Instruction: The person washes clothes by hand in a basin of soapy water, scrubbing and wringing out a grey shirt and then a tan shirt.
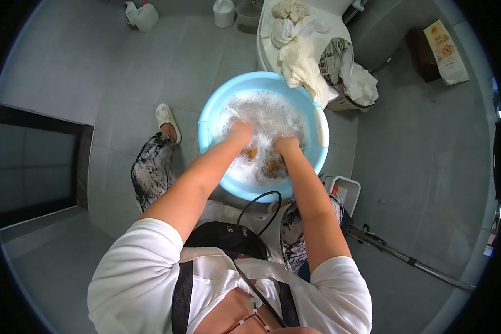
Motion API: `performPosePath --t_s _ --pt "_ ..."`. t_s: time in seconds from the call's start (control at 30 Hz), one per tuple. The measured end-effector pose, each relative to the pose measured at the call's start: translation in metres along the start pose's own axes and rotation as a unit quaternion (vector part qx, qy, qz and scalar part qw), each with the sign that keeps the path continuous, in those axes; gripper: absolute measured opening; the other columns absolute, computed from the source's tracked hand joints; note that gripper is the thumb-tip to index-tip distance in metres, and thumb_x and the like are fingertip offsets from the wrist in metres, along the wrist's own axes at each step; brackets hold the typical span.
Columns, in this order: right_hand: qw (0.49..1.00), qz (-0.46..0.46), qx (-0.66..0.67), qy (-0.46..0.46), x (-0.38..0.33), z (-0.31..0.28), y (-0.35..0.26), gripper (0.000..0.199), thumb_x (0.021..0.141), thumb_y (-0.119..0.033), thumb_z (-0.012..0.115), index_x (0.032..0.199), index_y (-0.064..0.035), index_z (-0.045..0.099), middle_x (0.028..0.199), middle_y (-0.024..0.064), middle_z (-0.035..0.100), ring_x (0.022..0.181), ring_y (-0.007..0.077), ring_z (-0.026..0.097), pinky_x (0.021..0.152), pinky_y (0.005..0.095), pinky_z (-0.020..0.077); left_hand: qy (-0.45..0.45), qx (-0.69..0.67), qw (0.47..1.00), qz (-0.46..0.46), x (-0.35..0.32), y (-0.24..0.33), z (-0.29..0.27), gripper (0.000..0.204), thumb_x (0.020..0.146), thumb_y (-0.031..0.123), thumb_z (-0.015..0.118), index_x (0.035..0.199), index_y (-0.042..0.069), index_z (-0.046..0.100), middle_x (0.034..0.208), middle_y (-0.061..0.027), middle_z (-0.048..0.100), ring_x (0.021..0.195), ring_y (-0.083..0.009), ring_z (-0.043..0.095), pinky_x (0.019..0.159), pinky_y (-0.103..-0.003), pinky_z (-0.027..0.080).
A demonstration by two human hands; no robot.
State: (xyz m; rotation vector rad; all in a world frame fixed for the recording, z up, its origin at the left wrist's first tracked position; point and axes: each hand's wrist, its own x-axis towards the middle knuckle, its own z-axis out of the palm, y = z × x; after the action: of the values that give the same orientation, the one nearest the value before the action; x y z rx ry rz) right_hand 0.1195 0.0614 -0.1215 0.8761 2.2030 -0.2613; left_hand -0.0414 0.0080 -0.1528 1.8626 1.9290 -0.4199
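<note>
A round light-blue basin full of foamy water stands on the floor before me. My left hand reaches into the suds left of the middle, its fingers under the foam. To the right of it, my right hand is also sunk in the water, fingers hidden. Brownish patches of something wet show through the foam below my hands; I cannot make out what it is. Whether either hand grips anything is covered by suds.
Behind the basin is a white toilet with a cream cloth draped over its lid toward the basin rim. A waste bin stands beside it. White jugs stand far left. At right are a tissue pack and a metal pole.
</note>
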Motion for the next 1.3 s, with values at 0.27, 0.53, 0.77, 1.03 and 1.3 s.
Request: performPosePath --t_s 0.27,0.53,0.77,1.03,1.3 --pt "0.79 0.045 0.584 0.181 -0.023 -0.018 0.019 0.048 0.07 -0.006 0.053 0.117 0.0022 0.047 0.098 0.0167 0.059 0.087 0.0246 0.057 0.077 0.0328 0.0445 0.144 -0.754 0.619 -0.166 -0.024 0.01 -0.04 0.037 0.08 0.02 0.052 0.115 0.008 0.048 0.115 -0.0128 0.049 0.098 -0.0236 0.051 0.079 -0.038 0.044" --pt "0.617 -0.177 0.703 0.306 -0.123 -0.073 -0.02 0.045 0.066 0.001 0.046 0.111 -0.0032 0.054 0.099 0.0088 0.059 0.096 0.0176 0.055 0.084 0.0259 0.0415 -0.013 -0.926 0.331 -0.183 -0.071 0.023 -0.093 0.069 0.081 0.05 0.049 0.129 0.003 0.031 0.132 -0.0131 0.033 0.113 -0.03 0.043 0.093 -0.05 0.034" --pt "0.714 -0.284 0.52 0.372 -0.152 -0.07 -0.047 0.045 0.066 -0.016 0.061 0.11 -0.0104 0.054 0.102 0.016 0.054 0.097 0.0316 0.053 0.085 0.0351 0.0414 -0.048 -0.965 0.246 0.072 -0.07 0.026 -0.073 0.048 0.085 0.048 0.037 0.105 0.007 0.053 0.098 -0.0077 0.056 0.088 -0.0221 0.054 0.079 -0.034 0.044" --pt "0.726 -0.104 0.518 0.44 -0.101 -0.061 -0.051 0.032 0.079 -0.038 0.054 0.094 -0.0091 0.058 0.084 0.0159 0.06 0.084 0.0355 0.056 0.072 0.04 0.0446 0.051 -0.939 0.324 0.101 -0.065 0.042 -0.067 0.029 0.088 0.03 0.036 0.095 0.007 0.051 0.09 -0.0098 0.056 0.082 -0.0217 0.055 0.074 -0.034 0.047" --pt "0.825 0.097 0.379 0.409 -0.068 -0.063 -0.006 0.027 0.084 -0.034 0.046 0.093 -0.0114 0.058 0.086 0.0164 0.061 0.08 0.0378 0.056 0.069 0.0421 0.0451 0.055 -0.922 0.372 -0.096 -0.059 0.054 -0.054 0.02 0.083 0.017 0.049 0.097 0.005 0.056 0.091 -0.0069 0.061 0.085 -0.0171 0.059 0.073 -0.032 0.049"
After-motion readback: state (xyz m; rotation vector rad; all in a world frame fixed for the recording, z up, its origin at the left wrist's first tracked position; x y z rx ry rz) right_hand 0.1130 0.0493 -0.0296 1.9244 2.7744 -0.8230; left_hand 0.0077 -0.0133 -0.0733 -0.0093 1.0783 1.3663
